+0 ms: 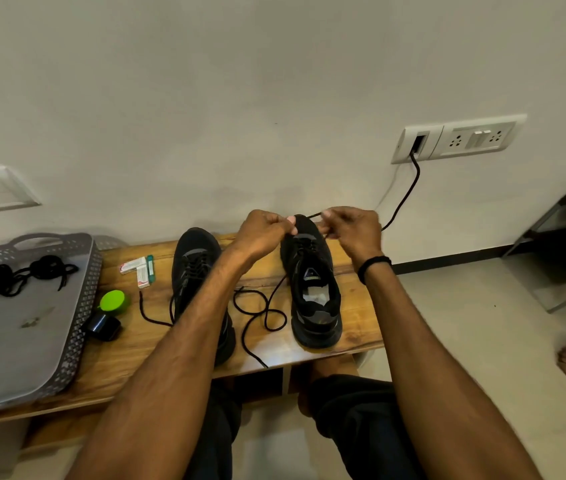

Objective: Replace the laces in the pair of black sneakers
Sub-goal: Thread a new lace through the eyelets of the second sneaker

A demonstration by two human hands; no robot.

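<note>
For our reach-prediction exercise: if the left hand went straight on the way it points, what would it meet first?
Probably the right hand, close ahead and pinching the lace: the left hand points forward and rightward across the toe of the right-hand black sneaker. Depth is unclear, so it might miss.

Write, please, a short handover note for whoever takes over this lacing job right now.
Left hand: pinches the black lace at the toe-end eyelets of the right-hand sneaker.
Right hand: pinches the same lace near its tip, above the toe.
Both sneakers stand on the wooden bench; the lace's other tail lies in loose loops between them. A bundle of black laces, likely the old ones, lies in the grey tray.
Done: the left-hand sneaker looks laced, ends untied.
Left: thread the right-hand sneaker's remaining eyelets, then tie both.
</note>
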